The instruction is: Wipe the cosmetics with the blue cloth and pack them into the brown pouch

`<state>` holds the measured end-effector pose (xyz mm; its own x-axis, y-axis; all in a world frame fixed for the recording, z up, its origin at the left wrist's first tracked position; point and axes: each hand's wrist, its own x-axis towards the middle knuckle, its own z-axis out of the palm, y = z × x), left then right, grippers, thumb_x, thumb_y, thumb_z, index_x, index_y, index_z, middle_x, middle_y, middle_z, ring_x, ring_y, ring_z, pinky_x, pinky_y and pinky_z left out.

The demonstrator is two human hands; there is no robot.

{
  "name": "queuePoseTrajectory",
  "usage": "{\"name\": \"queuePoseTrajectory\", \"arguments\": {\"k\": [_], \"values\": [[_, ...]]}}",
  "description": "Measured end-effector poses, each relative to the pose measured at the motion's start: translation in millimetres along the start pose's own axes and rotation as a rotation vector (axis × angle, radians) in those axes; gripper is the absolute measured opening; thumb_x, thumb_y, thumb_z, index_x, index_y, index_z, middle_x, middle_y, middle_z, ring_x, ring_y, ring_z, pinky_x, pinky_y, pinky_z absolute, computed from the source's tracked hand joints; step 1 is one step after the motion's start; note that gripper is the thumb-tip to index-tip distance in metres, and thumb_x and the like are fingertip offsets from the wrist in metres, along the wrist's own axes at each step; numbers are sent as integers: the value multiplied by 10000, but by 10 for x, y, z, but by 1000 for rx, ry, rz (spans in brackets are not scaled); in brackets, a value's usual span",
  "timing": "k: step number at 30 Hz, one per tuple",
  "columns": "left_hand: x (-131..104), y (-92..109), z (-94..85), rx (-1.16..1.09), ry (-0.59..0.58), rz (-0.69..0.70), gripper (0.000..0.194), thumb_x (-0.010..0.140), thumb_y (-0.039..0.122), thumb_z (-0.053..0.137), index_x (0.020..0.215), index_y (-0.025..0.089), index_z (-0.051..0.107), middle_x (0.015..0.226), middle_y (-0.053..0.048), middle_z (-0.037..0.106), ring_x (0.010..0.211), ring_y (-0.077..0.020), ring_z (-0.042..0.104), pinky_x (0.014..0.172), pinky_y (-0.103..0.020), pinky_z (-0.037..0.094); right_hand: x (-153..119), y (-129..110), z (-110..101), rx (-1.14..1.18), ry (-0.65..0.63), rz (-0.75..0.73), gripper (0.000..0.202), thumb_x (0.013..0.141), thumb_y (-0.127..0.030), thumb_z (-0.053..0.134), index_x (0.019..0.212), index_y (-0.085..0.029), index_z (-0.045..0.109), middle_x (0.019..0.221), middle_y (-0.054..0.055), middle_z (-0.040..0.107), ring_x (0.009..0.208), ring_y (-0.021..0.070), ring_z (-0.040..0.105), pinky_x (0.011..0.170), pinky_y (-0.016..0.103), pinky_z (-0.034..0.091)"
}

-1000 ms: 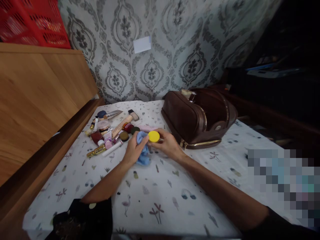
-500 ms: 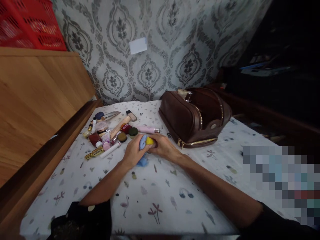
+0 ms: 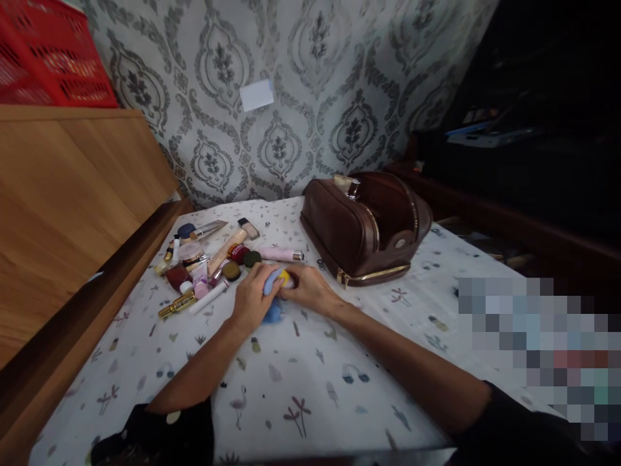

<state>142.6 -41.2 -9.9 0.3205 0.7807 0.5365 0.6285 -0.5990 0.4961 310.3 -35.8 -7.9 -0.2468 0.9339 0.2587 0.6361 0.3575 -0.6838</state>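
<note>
Near the middle of the view my left hand (image 3: 251, 298) is closed on a light blue cloth (image 3: 272, 282), part of which hangs down to the tabletop. My right hand (image 3: 310, 289) is wrapped round a small item with a yellow part (image 3: 284, 278), pressed against the cloth. Both hands meet there, and their fingers partly hide the two things. Just beyond and to the left lie several cosmetics, among them a pink tube (image 3: 276, 254), a dark red jar (image 3: 238, 253) and a white tube (image 3: 208, 298).
An unzipped brown bag (image 3: 339, 226) stands right of the cosmetics, with items sticking out. The tablecloth (image 3: 291, 369) is patterned. A wooden cabinet (image 3: 77, 168) with a red basket (image 3: 58, 58) is at left. Patterned wallpaper (image 3: 310, 129) rises behind.
The whole view has shifted slightly. My hands remain together, the blue cloth lies a little differently between the fingers, and less of the yellow part shows.
</note>
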Motion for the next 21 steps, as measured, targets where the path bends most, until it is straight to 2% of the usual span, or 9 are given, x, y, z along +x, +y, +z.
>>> {"name": "queuePoseTrajectory", "arguments": {"k": [3,5,13,18,21], "values": [[8,-6,-5,-90,-70,-12,306,941,302,523,1229,208,565,1152,-76,629,1072,-212,602,971,-351,460,-17,-14,-12,-27,20,-73,219,709,-245,714,901,-143,688,867,50,674,787,177,593,717,273,433],[15,-9,-10,-131,-107,-2,300,952,297,498,1230,202,559,1169,-81,631,1095,-214,595,990,-358,449,-28,-15,-18,-23,15,-100,252,707,-226,724,941,-140,688,928,74,684,858,201,615,761,288,452],[23,-16,4,-8,-137,-31,275,958,358,457,1170,206,541,1108,-84,609,1019,-230,597,914,-369,463,-25,-5,-11,-12,-1,-87,252,714,-257,757,932,-153,682,890,51,667,839,198,611,762,302,462],[36,-8,16,12,-145,-129,265,970,434,396,937,207,529,840,-24,598,804,-206,587,760,-334,452,-37,-17,47,-90,11,-40,354,672,-265,810,959,-123,657,980,89,633,886,215,599,775,319,462],[47,6,2,-5,-157,-175,290,960,470,403,887,210,508,762,5,568,727,-187,563,711,-313,434,-42,-12,67,-90,11,-45,364,665,-264,819,954,-127,645,972,79,623,869,207,591,762,313,455]]}}
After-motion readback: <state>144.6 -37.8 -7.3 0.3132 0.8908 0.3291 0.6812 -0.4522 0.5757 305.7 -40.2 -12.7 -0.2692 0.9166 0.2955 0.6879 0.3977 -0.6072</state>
